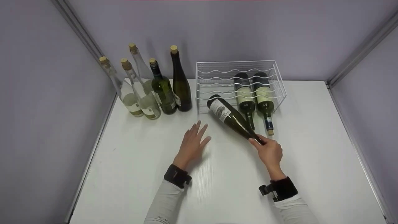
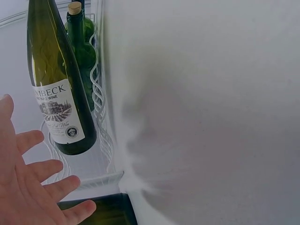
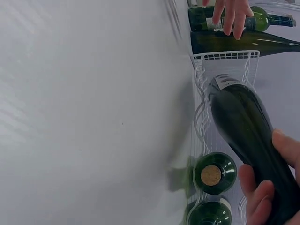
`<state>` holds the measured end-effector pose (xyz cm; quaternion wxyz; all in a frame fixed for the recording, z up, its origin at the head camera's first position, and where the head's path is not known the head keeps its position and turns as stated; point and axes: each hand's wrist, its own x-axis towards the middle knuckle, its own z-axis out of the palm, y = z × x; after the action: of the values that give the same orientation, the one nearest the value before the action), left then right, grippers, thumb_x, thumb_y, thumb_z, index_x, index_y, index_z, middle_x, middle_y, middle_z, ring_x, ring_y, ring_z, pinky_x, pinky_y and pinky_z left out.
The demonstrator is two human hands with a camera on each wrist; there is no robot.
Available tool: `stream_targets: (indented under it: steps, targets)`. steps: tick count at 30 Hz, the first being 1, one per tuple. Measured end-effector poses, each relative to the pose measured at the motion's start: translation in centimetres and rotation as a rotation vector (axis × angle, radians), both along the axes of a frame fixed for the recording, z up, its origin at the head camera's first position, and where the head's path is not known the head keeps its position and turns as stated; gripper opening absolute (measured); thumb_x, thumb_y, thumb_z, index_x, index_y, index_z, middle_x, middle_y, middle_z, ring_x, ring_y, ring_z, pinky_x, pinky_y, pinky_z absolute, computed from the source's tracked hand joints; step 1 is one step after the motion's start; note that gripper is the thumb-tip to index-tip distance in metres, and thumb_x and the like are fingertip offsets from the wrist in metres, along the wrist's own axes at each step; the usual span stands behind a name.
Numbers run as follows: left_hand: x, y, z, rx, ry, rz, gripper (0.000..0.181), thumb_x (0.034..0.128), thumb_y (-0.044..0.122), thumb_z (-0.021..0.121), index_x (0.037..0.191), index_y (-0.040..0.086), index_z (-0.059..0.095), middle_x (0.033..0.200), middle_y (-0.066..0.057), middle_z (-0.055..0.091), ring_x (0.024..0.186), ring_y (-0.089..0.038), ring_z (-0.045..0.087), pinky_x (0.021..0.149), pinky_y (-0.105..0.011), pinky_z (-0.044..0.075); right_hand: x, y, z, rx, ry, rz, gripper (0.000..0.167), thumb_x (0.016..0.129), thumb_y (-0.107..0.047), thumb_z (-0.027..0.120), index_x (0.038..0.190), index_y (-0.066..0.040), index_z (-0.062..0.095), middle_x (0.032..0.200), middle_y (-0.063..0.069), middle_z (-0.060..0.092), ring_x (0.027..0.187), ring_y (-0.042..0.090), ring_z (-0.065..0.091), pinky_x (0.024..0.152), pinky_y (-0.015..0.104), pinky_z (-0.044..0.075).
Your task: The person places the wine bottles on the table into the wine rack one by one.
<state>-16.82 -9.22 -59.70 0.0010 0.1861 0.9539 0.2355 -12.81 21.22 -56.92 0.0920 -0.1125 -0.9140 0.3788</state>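
My right hand point(image 1: 270, 151) grips a dark green wine bottle point(image 1: 235, 121) by its neck. The bottle slants, its white-labelled base at the front left of a white wire rack point(image 1: 202, 107). In the left wrist view its label point(image 2: 60, 112) shows a vineyard drawing. My left hand point(image 1: 191, 144) hovers with spread fingers over the white table, left of the bottle and touching nothing. Two green bottles lie in the rack's right part, necks toward me: one point(image 1: 245, 93) partly behind the held bottle's neck, the other point(image 1: 263, 93) with a cork showing.
Left of the rack stand two corked dark bottles, a shorter green one point(image 1: 164, 96) and a taller brown one point(image 1: 182, 90). Farther left are several clear corked bottles point(image 1: 149, 107). Grey panels point(image 1: 236, 31) wall the white table point(image 1: 140, 174) at the back and sides.
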Motion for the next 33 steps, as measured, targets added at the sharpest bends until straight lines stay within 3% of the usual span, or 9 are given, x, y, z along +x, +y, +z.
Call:
stream_targets:
  steps: [5, 12, 20, 33]
  targets:
    - [-0.1, 0.0, -0.1, 0.005, -0.013, 0.000, 0.067, 0.1029, 0.058, 0.028, 0.156, 0.018, 0.030, 0.161, -0.015, 0.018, 0.145, -0.037, 0.019, 0.114, -0.055, 0.020, 0.0, -0.7, -0.5, -0.044, 0.006, -0.055, 0.049, 0.082, -0.045, 0.079, 0.113, -0.008, 0.075, 0.085, 0.013, 0.074, 0.064, 0.022, 0.064, 0.052, 0.032, 0.042]
    - [-0.1, 0.2, -0.1, 0.013, -0.013, -0.011, 0.067, 0.1029, 0.058, 0.027, 0.156, 0.017, 0.030, 0.161, -0.014, 0.018, 0.145, -0.038, 0.020, 0.113, -0.056, 0.021, -0.2, -1.8, -1.1, -0.094, -0.015, -0.092, 0.047, 0.084, -0.042, 0.077, 0.116, -0.007, 0.074, 0.097, 0.014, 0.074, 0.083, 0.030, 0.070, 0.064, 0.042, 0.050]
    - [-0.2, 0.2, -0.1, 0.017, -0.003, -0.018, 0.066, 0.1032, 0.056, 0.031, 0.155, 0.016, 0.031, 0.161, -0.013, 0.021, 0.144, -0.038, 0.022, 0.112, -0.057, 0.023, -0.5, -3.4, -1.6, -0.210, -0.020, -0.083, 0.045, 0.089, -0.035, 0.074, 0.122, -0.005, 0.070, 0.080, 0.017, 0.072, 0.054, 0.016, 0.062, 0.050, 0.025, 0.046]
    - [-0.1, 0.6, -0.2, 0.021, 0.012, -0.025, 0.066, 0.1030, 0.058, 0.028, 0.156, 0.018, 0.030, 0.161, -0.010, 0.020, 0.144, -0.038, 0.023, 0.111, -0.058, 0.025, -1.0, -5.4, -2.6, -0.314, 0.008, -0.065, 0.039, 0.092, -0.033, 0.071, 0.117, -0.003, 0.072, 0.082, 0.019, 0.072, 0.058, 0.015, 0.062, 0.054, 0.023, 0.045]
